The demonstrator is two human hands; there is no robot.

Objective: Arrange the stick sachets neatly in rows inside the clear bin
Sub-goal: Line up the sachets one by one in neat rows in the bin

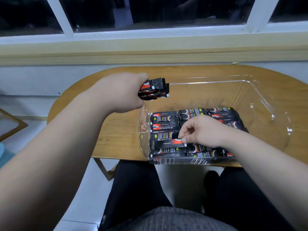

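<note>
Sachets (164,118) already fill the bin's (216,81) six-o'clock half in rows. The twelve-o'clock half is bare.
– More to go?
– Plenty. The left hand (120,92) grips a bundle (154,89) at ten o'clock, and right-hand (202,130) fingertips (184,140) pinch one sachet (166,143) by its end, at seven o'clock.

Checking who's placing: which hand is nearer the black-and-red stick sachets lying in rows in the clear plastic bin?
Right. The right hand pinches a sachet lying on the rows; the left hand holds a spare bundle raised by the clear bin's left wall.
</note>
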